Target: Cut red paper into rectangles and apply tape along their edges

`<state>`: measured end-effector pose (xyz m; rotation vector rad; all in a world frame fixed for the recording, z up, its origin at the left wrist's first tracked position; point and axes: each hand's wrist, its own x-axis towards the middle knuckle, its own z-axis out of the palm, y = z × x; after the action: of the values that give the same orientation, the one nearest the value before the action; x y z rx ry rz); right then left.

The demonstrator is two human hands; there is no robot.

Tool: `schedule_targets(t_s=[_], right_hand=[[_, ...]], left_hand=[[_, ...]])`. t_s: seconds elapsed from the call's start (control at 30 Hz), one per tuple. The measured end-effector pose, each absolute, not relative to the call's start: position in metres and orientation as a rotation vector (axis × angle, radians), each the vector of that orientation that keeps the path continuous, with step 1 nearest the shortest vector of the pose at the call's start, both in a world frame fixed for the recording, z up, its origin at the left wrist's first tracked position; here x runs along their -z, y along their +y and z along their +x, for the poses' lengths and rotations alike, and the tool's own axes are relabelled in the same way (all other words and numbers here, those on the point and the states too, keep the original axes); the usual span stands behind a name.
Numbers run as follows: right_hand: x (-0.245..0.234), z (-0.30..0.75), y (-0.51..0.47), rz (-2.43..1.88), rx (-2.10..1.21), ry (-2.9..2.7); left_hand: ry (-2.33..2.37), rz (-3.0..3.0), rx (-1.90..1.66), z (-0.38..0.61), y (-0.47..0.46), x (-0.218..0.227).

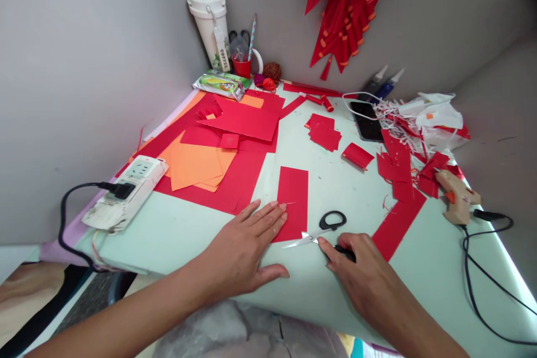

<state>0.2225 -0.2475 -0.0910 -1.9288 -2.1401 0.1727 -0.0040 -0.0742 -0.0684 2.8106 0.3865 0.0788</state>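
Note:
My left hand (247, 243) lies flat and open on the pale green table (184, 235), its fingertips resting on the left edge of a red paper rectangle (293, 198). Black-handled scissors (321, 229) lie just right of that paper, blades pointing left. The fingers of my right hand (356, 263) rest on the lower scissor handle, index finger stretched to the pivot; the hand does not grip them. A long red paper strip (398, 221) lies to the right of this hand.
Red and orange paper sheets (218, 151) cover the left-middle. A white power strip (126, 190) sits at the left edge, a glue gun (457, 196) with cable at the right. A phone (367, 120), paper scraps, a cup (212, 28) and glue bottles stand at the back.

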Motion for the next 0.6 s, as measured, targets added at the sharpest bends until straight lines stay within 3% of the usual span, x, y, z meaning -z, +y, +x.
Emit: schedule_targets(t_s=[0.6], right_hand=[[0.093, 0.204, -0.253, -1.984, -0.066, -2.250]], left_hand=[[0.376, 2.791, -0.105, -0.005, -0.075, 0.070]])
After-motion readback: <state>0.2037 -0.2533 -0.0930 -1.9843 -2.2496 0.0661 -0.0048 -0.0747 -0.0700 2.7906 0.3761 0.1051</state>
